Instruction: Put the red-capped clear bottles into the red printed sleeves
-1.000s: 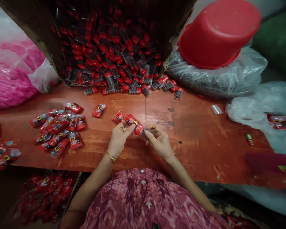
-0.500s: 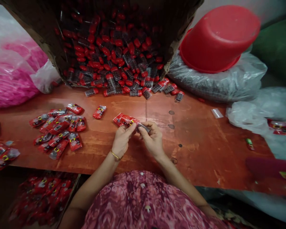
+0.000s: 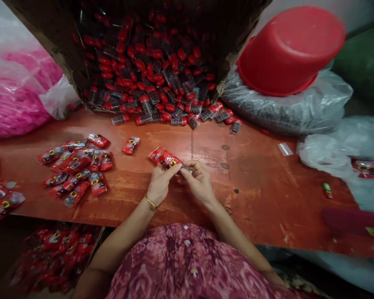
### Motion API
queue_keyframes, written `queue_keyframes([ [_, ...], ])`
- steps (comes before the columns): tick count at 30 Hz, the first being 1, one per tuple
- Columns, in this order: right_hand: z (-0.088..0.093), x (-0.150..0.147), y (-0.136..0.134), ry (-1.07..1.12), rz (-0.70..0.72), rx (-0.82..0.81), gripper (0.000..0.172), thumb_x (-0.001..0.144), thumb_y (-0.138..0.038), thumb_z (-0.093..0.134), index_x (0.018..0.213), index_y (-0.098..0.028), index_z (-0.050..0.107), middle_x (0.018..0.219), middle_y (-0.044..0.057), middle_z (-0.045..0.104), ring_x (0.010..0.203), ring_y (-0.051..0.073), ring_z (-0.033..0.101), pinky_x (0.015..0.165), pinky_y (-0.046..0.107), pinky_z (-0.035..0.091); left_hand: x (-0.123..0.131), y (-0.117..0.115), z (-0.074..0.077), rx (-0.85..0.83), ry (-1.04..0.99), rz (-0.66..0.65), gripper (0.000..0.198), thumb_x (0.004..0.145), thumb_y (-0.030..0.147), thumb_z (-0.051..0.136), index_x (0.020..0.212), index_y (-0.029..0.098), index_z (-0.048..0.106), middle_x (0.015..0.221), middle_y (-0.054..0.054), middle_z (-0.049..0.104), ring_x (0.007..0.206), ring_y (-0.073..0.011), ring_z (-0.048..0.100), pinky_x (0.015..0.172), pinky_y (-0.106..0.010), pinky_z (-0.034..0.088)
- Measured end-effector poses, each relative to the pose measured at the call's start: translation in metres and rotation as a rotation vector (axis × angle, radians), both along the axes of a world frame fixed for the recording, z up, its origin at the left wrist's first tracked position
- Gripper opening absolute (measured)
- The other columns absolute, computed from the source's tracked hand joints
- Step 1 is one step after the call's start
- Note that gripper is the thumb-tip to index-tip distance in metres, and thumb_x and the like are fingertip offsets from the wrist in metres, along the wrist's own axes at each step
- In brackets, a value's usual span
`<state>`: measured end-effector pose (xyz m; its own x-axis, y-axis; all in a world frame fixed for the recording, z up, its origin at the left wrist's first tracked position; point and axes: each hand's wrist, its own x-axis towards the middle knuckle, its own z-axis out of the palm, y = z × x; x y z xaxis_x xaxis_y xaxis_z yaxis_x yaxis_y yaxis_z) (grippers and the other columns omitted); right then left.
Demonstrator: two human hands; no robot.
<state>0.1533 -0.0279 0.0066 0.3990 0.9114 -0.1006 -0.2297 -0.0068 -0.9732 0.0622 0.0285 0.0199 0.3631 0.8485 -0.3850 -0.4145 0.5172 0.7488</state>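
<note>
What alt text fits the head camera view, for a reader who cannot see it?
The left hand holds a red sachet while the right hand pinches a small clear item above a reddish wooden table. Other red sachets lie in a loose pile to the left, and a tipped cardboard box spills red-capped clear tubes behind.

1. A red foil sachet [image 3: 165, 158], printed with a yellow ring, is held tilted over the middle of the bench [image 3: 255, 199].
2. A small clear tube [image 3: 187, 168], dark-filled and mostly hidden, touches the sachet's right end.
</note>
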Motion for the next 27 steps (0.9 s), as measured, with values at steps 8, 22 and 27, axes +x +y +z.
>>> queue_keyframes([
  [8, -0.001, 0.009, 0.004, 0.062, 0.015, -0.02, 0.032, 0.063, -0.043, 0.073, 0.076, -0.02, 0.055, 0.058, -0.005, 0.062, 0.046, 0.01, 0.057, 0.052, 0.024, 0.049, -0.001, -0.003, -0.004, -0.059, -0.09, -0.046, 0.032, 0.054, 0.03, 0.081, 0.073, 0.012, 0.063, 0.067, 0.0, 0.064, 0.06, -0.0088, 0.056, 0.057, -0.02, 0.043],
  [22, 0.007, 0.052, 0.091, -1.028, 0.16, 0.022, 0.035, 0.084, -0.05, 0.045, 0.083, -0.018, 0.058, 0.078, 0.005, 0.064, 0.073, 0.018, 0.058, 0.066, 0.029, 0.044, -0.066, 0.056, 0.007, -0.307, -0.218, 0.669, 0.033, 0.092, 0.034, 0.039, 0.074, 0.017, 0.061, 0.074, 0.0, 0.069, 0.075, -0.0092, 0.066, 0.077, -0.023, 0.051],
  [27, 0.035, 0.073, 0.188, -1.505, 0.037, -0.02, 0.056, 0.079, -0.058, 0.049, 0.112, -0.013, 0.056, 0.113, 0.016, 0.06, 0.103, 0.029, 0.053, 0.088, 0.039, 0.041, -0.076, 0.065, 0.001, -0.089, -0.106, 0.744, 0.04, 0.087, 0.05, 0.039, 0.095, 0.017, 0.061, 0.105, -0.008, 0.067, 0.096, -0.0141, 0.064, 0.091, -0.03, 0.048],
])
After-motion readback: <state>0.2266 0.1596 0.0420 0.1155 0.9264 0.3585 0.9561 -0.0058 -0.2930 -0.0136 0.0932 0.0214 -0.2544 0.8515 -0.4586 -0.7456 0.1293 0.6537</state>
